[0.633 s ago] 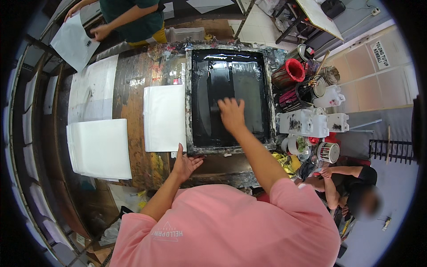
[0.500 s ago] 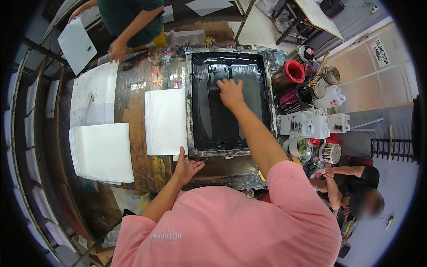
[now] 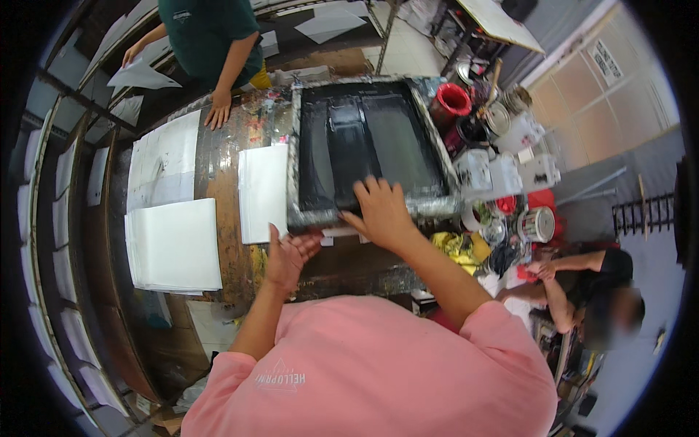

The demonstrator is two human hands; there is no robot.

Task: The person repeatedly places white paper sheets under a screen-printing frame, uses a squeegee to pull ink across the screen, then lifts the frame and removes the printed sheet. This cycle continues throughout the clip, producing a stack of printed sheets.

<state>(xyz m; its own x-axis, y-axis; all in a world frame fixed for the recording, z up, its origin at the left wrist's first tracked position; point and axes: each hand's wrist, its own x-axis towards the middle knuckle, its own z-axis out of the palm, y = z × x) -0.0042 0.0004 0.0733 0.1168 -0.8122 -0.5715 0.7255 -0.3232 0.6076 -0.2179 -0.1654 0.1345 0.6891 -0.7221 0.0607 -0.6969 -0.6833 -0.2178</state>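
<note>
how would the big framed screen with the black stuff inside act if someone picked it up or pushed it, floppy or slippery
The framed screen would probably stay stiff, since its border looks thick and solid. The glossy black coating may be slippery or smear if touched. Its broad, flat shape makes rolling unlikely.

Printing workshop. Counter (image 3: 226,171) crusted with old paint; framed screen (image 3: 368,142), dark and inky, lying on it; stacked white sheets (image 3: 173,244) nearby. Red-smeared tub (image 3: 451,100) and grubby tin (image 3: 539,224) among the clutter. Long racks (image 3: 93,244) down one side, more sheets inside.
</note>
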